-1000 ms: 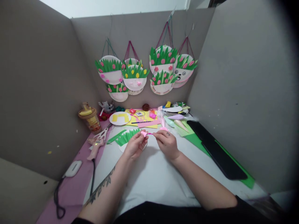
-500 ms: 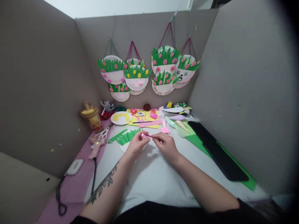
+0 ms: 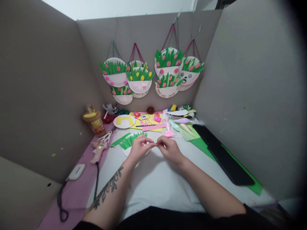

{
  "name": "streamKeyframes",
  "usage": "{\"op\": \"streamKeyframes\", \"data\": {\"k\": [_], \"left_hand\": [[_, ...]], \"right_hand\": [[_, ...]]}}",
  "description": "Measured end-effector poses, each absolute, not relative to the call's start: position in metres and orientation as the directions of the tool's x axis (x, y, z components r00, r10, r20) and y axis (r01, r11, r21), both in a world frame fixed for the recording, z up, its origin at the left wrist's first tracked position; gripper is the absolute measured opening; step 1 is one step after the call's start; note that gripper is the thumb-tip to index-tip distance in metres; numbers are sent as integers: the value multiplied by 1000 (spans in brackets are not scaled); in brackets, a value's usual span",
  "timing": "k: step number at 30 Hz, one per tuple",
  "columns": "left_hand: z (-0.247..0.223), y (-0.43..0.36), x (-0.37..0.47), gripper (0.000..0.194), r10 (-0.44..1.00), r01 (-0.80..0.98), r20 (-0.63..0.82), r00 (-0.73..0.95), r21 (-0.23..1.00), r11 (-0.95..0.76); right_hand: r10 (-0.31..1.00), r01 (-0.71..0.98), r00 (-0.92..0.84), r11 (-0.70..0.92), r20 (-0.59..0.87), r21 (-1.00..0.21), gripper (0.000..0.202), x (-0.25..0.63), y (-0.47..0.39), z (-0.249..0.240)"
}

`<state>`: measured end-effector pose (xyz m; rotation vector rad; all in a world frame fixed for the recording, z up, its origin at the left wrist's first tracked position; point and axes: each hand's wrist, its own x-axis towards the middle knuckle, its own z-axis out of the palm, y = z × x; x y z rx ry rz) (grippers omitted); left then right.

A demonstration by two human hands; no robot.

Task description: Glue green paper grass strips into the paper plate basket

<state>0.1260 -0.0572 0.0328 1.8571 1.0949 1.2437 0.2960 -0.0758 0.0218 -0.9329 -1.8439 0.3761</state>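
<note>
My left hand (image 3: 141, 147) is closed in a pinch, and a small pink piece (image 3: 143, 143) shows between its thumb and fingers. The fingertips of my right hand (image 3: 169, 148) are pinched together and meet those of the left; whatever lies between them is too small to make out. Behind and below my left hand is a white paper plate (image 3: 126, 151) with a fringe of green paper grass (image 3: 130, 140). Part of the plate is hidden by that hand.
Beyond my hands lie a pink-filled piping bag (image 3: 169, 133), a yellow sheet (image 3: 157, 128) and a white plate with yellow pieces (image 3: 124, 126). A pink glue gun (image 3: 99, 151) and a lidded cup (image 3: 94, 121) stand left. A black pad (image 3: 223, 153) lies right. Decorated plates (image 3: 140, 84) hang behind.
The magenta stick in my right hand is no longer visible. My fingertips have come together, and the pink piece sits deeper in my left hand.
</note>
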Motion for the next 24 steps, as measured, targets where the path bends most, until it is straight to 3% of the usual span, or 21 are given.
{"op": "streamKeyframes", "data": {"k": [17,19,24], "left_hand": [[41,-63,120,5,827,357,536,170,749,-559],[43,-61,114,8,838,341,534,111,772,-537],[43,-47,96,18,887,137,400,-230,916,-378]], "right_hand": [[710,490,-232,676,665,-551,16,293,-79,30],[709,513,-221,668,669,-539,17,297,-77,29],[698,586,-114,622,707,-519,18,309,-70,24]]}}
